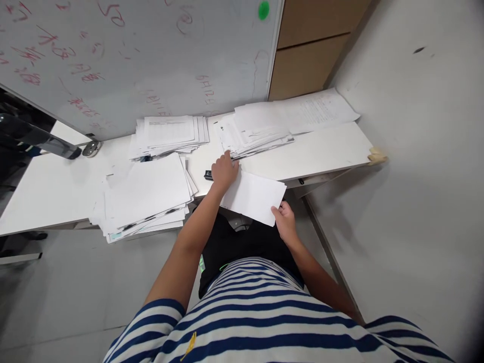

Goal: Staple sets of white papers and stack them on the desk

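"So, what is the person holding?"

"White paper (257, 195), one sheet or a few, blank side up, over the front edge of the white counter (321, 146) and partly above the lap. Taking the paper as the clock's centre, the right hand (284, 221) is at four o'clock, its grip pinched on the right edge, thumb on top. The left hand (224, 174), at ten, lies by the paper's left end, fingertips at a stack's near corner; whether its grip is closed on anything, I cannot tell."

"How far along is it?"

"Midway through handling, I'd judge. Papers are already piled: a front stack (149, 189) at nine o'clock, a back stack (170, 130) at ten, a far stack (260, 126) at twelve. The held paper isn't set down squarely on any. How many sheets remain, I can't say."

"And which way does it point?"

"Nearly crosswise. Its long axis runs from about half past nine to half past three, the right end nearer the body."
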`<state>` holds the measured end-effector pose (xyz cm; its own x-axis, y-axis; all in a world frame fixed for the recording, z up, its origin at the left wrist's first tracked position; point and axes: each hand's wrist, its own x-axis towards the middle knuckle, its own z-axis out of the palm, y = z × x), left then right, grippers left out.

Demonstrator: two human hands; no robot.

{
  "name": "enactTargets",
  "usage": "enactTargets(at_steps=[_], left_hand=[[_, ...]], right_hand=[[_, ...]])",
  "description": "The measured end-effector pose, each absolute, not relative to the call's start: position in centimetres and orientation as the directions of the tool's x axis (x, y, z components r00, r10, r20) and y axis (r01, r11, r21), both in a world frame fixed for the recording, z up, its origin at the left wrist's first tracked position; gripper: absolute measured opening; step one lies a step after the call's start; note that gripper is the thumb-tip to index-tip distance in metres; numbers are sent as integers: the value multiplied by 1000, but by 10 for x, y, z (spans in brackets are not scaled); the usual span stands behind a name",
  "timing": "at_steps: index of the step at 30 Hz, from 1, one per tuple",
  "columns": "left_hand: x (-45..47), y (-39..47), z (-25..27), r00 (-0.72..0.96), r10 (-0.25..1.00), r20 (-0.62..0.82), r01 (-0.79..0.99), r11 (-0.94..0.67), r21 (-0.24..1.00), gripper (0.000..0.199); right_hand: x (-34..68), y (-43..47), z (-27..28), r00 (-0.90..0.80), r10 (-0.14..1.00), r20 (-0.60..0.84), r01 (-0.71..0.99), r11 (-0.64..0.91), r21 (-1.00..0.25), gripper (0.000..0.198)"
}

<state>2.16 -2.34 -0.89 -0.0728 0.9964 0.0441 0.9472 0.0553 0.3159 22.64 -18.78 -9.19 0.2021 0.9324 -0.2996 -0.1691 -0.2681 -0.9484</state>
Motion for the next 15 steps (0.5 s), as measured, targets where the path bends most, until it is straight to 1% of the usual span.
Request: enactTargets(at_steps=[2,3,7,11,13,15], left_hand=[[25,-25,-9,-52,995,83,959,26,283,65],[26,-26,-9,-50,995,85,961,25,277,70],[25,-27,-6,-74,996,43,948,56,315,75],[19,-25,-4,-124,992,37,894,95,439,76],[16,-24,-3,-144,989,37,846,104,522,75],[12,-25,-1,-144,988,56,780,79,621,70]], right_hand=[[226,-188,-94,199,932,-303,-173,-271,-947,30],[226,-188,-94,193,933,-305,-180,-272,-946,30],[226,-188,-96,172,943,-284,-185,-253,-950,34],[227,-189,-96,140,951,-275,-171,-251,-953,38],[227,-191,-96,125,953,-275,-162,-253,-954,39],[226,-195,-97,109,953,-284,-169,-263,-950,40]])
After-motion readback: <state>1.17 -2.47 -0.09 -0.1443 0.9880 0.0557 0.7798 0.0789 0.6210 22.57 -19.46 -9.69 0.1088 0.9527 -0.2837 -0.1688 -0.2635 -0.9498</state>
